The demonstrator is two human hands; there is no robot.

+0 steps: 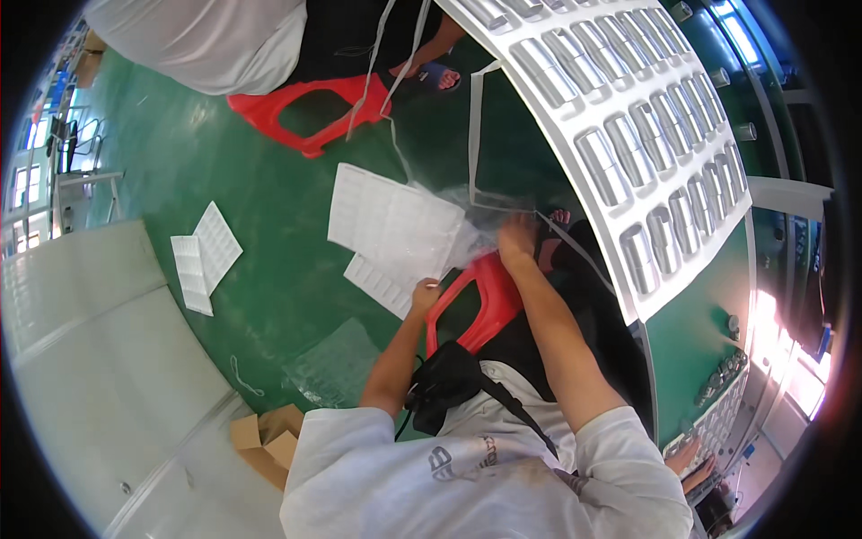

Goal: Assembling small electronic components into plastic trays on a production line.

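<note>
A white molded tray [395, 220] with shallow compartments hangs tilted in front of me, low beside the red stool [489, 296]. A clear plastic bag [471, 238] covers its right end. My left hand [426, 294] is closed on the near edge of the tray, thumb on top. Fingers bent, my right hand [515, 238] grips the crumpled bag to the right; its fingertips are partly hidden. Below the upper tray another white tray [377, 286] shows; whether it touches the upper one I cannot tell.
On my right, a large white tray [575, 117] of silver cylinders overhangs the green workbench [687, 350]. Two white trays [202, 260] and a clear plastic sheet [337, 364] lie on the green floor. A cardboard box [269, 440] stands lower left. Another person [206, 36] sits ahead.
</note>
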